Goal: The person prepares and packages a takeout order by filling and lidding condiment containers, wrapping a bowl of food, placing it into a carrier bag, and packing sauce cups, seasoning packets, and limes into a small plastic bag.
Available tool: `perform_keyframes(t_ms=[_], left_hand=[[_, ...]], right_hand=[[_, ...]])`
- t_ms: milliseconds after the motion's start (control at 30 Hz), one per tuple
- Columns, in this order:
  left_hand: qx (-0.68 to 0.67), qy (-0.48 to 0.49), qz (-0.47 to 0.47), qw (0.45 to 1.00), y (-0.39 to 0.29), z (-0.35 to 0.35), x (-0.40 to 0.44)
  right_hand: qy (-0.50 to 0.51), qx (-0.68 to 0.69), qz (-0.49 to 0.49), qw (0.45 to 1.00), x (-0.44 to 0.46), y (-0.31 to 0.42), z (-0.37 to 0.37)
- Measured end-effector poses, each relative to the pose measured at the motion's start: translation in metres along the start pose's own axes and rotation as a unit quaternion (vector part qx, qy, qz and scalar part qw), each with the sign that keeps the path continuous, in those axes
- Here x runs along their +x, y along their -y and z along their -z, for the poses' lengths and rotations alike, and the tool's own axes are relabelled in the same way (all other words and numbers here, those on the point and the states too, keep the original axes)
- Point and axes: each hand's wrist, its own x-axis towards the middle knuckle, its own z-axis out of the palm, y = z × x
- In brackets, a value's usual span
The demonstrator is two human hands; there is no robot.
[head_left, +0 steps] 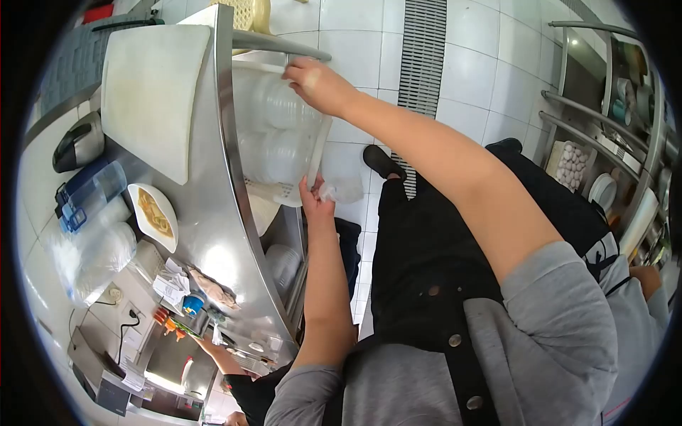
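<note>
From the head camera, we see the basket (320, 145) of clear tubs (277, 131) below the counter (202, 220), by a steel bar (280, 44). Our right hand (312, 82) curls its fingers over the far rim. Our left hand (318, 195) bends at the near corner beside a clear cup (343, 189); we cannot tell which it pinches. The counter's edge hides part of the basket. On top lie a board (153, 99) and a dish (147, 231) of food; a co-worker's arm (222, 357) shows farther along.

White bin (322, 144), clear plastic containers (280, 149) inside
</note>
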Motion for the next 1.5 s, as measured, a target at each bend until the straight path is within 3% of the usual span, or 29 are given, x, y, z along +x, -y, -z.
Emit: perform_keyframes(t_ms=[100, 167, 233, 300, 333, 367, 433, 500, 600, 700, 900, 1000, 1200, 1300, 1400, 1500], left_hand=[[0.12, 0.013, 0.039, 0.992, 0.015, -0.015, -0.034], [0.318, 0.101, 0.113, 0.936, 0.004, -0.008, -0.05], [0.556, 0.096, -0.027, 0.826, -0.001, -0.04, -0.089], [0.538, 0.127, -0.268, 0.789, -0.016, -0.038, -0.075], [0.556, 0.089, -0.359, 0.745, -0.03, -0.053, -0.074], [0.566, 0.052, -0.447, 0.691, -0.047, -0.077, -0.076], [0.631, -0.005, -0.573, 0.522, -0.07, -0.117, -0.071], [0.678, 0.002, -0.519, 0.521, -0.073, -0.162, -0.079], [0.737, -0.008, -0.58, 0.347, -0.081, -0.172, -0.033], [0.758, -0.067, -0.518, 0.389, -0.077, -0.182, -0.034], [0.771, -0.068, -0.513, 0.372, -0.079, -0.181, -0.032], [0.782, -0.085, -0.488, 0.378, -0.077, -0.185, -0.037], [0.787, -0.085, -0.503, 0.346, -0.075, -0.183, -0.037], [0.804, -0.111, -0.442, 0.383, -0.072, -0.192, -0.052], [0.816, -0.108, -0.419, 0.383, -0.073, -0.197, -0.058], [0.831, -0.128, -0.372, 0.393, -0.071, -0.207, -0.067]], right_hand=[[0.068, -0.019, 0.017, 0.997, 0.025, -0.007, -0.024], [0.038, -0.033, 0.035, 0.998, 0.032, -0.008, -0.04], [0.025, -0.054, 0.067, 0.996, 0.043, -0.012, -0.053], [0.037, -0.076, 0.114, 0.99, 0.05, -0.018, -0.064], [0.067, -0.096, 0.099, 0.988, 0.05, -0.016, -0.064], [0.095, -0.116, 0.086, 0.985, 0.054, -0.012, -0.061], [0.118, -0.137, 0.072, 0.981, 0.057, -0.006, -0.058], [0.108, -0.14, 0.067, 0.982, 0.058, -0.001, -0.059], [0.106, -0.179, 0.107, 0.972, 0.063, -0.005, -0.066], [0.098, -0.197, 0.138, 0.966, 0.063, -0.008, -0.073], [0.038, -0.216, 0.159, 0.963, 0.054, -0.013, -0.081], [0.005, -0.105, 0.144, 0.984, 0.052, -0.011, -0.08], [0.109, -0.103, 0.133, 0.98, 0.066, -0.006, -0.077], [0.114, -0.114, 0.182, 0.97, 0.073, -0.009, -0.081], [0.098, -0.149, 0.216, 0.96, 0.071, -0.011, -0.086], [0.097, -0.144, 0.197, 0.965, 0.067, -0.01, -0.09]])
